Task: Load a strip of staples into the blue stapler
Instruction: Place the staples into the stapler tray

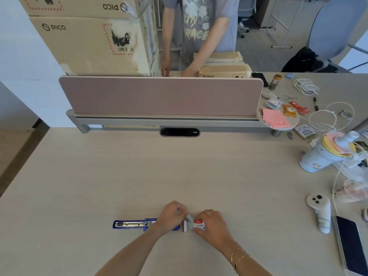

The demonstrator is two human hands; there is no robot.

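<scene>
The blue stapler (131,224) lies flipped open flat on the desk, its metal staple channel facing up. Just right of it sits a small red and white staple box (199,225) with its inner tray (187,227) slid out to the left, grey staples showing. My right hand (214,223) grips the box from the right. My left hand (171,216) lies over the stapler's right end, its fingertips pinching at the box's open grey flap (189,217). Whether a staple strip is between those fingers is hidden.
A white controller (319,211) and a dark phone (350,244) lie at the right. A white bottle (322,156), cables and small items clutter the far right. A pink divider panel (161,95) closes the desk's far side; a person stands behind it by cardboard boxes (89,40).
</scene>
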